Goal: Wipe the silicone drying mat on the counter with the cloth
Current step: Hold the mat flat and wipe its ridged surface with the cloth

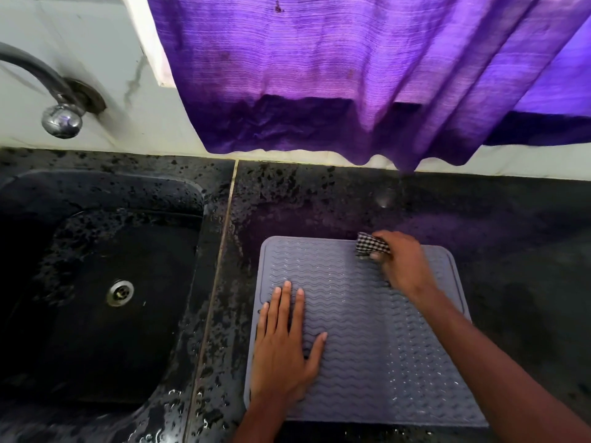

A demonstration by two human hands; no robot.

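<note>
Mat [367, 346] lies flat on the table [511, 251] just right of the sink [96, 282], nearly square, its wavy ridges running left to right. Left hand [284, 350] presses on it, straight fingers pointing toward the wall; right hand [403, 263] grips the checked cloth [371, 246] at its far edge.

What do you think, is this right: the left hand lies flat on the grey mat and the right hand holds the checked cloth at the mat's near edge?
Not quite. In the head view the right hand holds the checked cloth at the far edge of the grey mat, not its near edge. The left hand does lie flat on the mat.
</note>
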